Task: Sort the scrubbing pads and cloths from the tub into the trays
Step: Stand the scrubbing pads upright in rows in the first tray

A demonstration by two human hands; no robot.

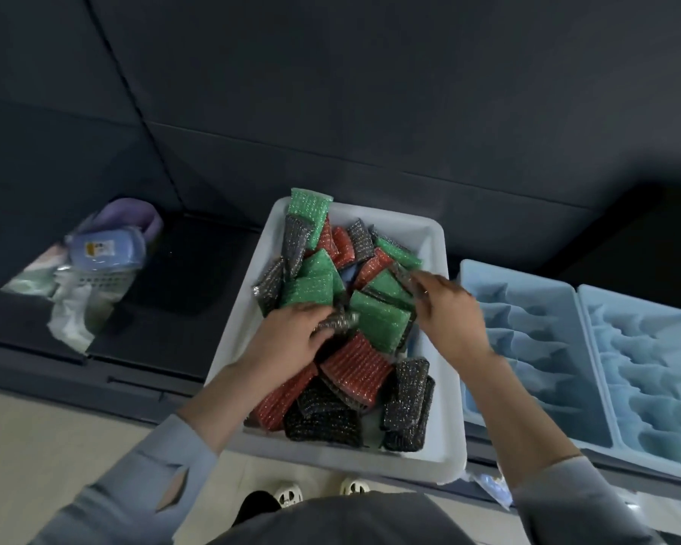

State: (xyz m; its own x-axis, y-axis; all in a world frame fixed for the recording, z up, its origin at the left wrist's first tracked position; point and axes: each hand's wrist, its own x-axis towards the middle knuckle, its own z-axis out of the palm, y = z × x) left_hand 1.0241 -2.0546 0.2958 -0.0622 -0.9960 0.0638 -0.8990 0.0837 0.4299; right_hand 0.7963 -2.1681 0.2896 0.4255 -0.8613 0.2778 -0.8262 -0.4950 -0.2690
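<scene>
Both grips clamped — left (291,336) on silver pad (341,320), right (447,304) on another (403,274) — labels unreadable

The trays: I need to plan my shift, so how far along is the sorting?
Barely begun. Both blue trays show only bare compartments. The white tub is heaped with scrubbing pads. The left hand grips a dark pad; the right hand pinches another, blurred. Nearly everything is left.

Dark padded wall panels (370,92); dark counter (181,269); pale floor (36,446).
</scene>
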